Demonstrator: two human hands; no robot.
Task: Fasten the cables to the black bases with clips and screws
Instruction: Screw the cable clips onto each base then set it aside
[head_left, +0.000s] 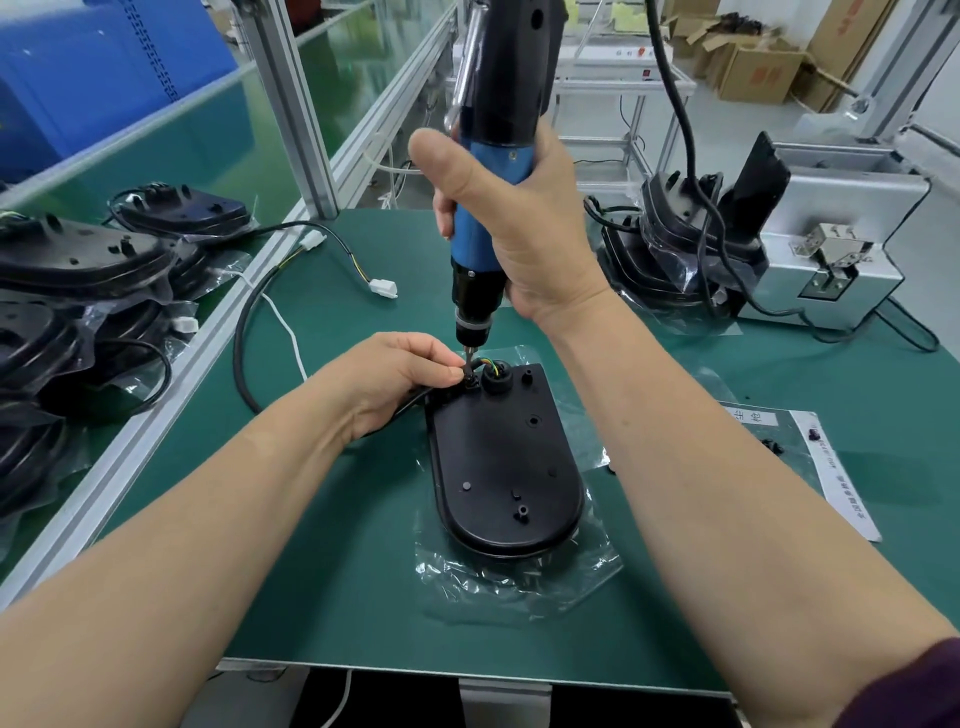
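Observation:
A black oval base (506, 467) lies flat on a clear plastic bag in the middle of the green mat. My right hand (524, 218) grips a blue and black electric screwdriver (491, 176) held upright, its bit touching the base's far left corner. My left hand (395, 379) pinches the black cable (244, 332) and a small clip right under the bit. Coloured wires enter a round grommet (496, 376) beside that spot. The screw itself is hidden by my fingers and the bit.
Bagged black bases are stacked at the left (78, 291) and at the back right (680, 244). A grey screw feeder (826, 260) stands at the right. A paper sheet (810, 457) carries small black clips. White connectors (383, 287) lie on the mat.

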